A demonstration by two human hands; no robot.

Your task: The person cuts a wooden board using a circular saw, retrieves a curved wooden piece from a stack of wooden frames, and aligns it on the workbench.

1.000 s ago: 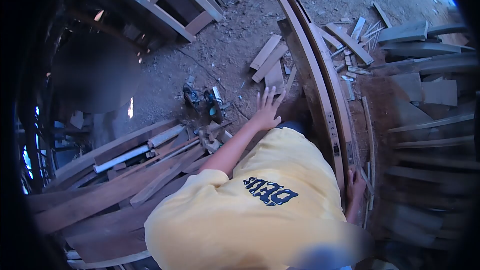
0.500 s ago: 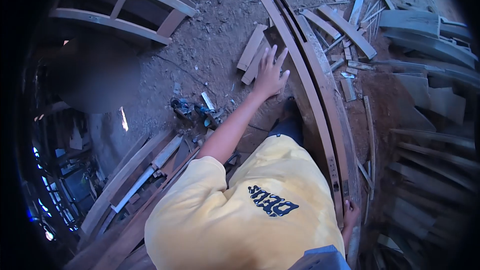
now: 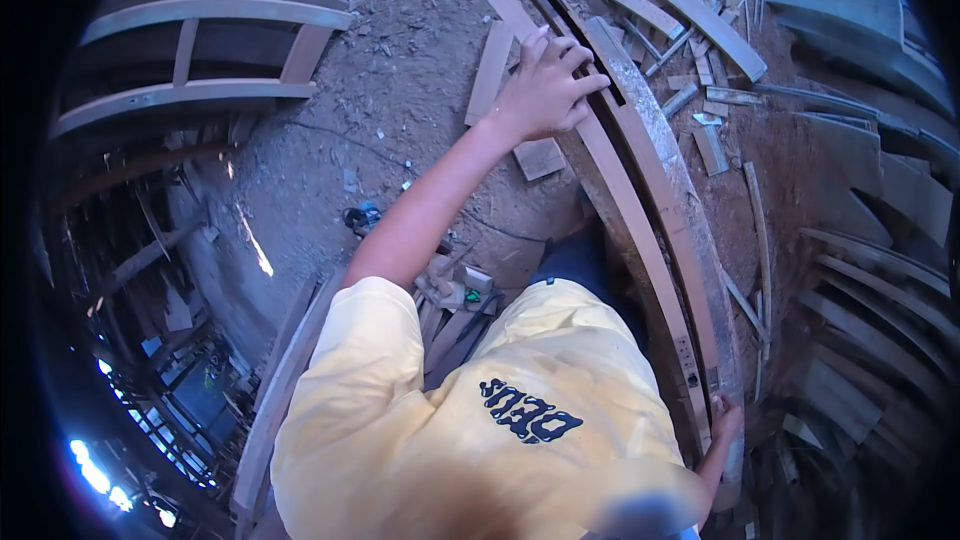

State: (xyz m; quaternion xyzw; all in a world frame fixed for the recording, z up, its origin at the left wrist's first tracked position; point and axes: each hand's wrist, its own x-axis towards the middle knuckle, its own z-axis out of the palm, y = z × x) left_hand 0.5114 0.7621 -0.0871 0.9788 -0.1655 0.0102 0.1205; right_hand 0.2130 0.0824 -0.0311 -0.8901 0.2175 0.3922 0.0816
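Two long, narrow wooden boards lie side by side with a dark gap between them, the near board [image 3: 645, 232] and the far board [image 3: 683, 258]. They rest along a rough beam [image 3: 668, 155]. Up the boards, my left hand [image 3: 550, 88] is on the near one, its fingers bent over the wood towards the gap. At the lower end my right hand [image 3: 724, 422] is closed at the boards' edge, partly hidden by the wood. Small holes and a dark fitting show on the near board close to it.
Wood offcuts [image 3: 695, 20] are scattered on the dirt floor beyond the beam. Stacked boards [image 3: 870, 190] fill the right side. A wooden frame [image 3: 215, 8] lies at the upper left. A power tool [image 3: 362, 218] and a cable [image 3: 370, 152] are on the ground at left.
My left hand has moved from open in the air, with fingers spread, onto the near board, and its fingers have bent over it. My right hand stays at the lower end. The view has shifted.
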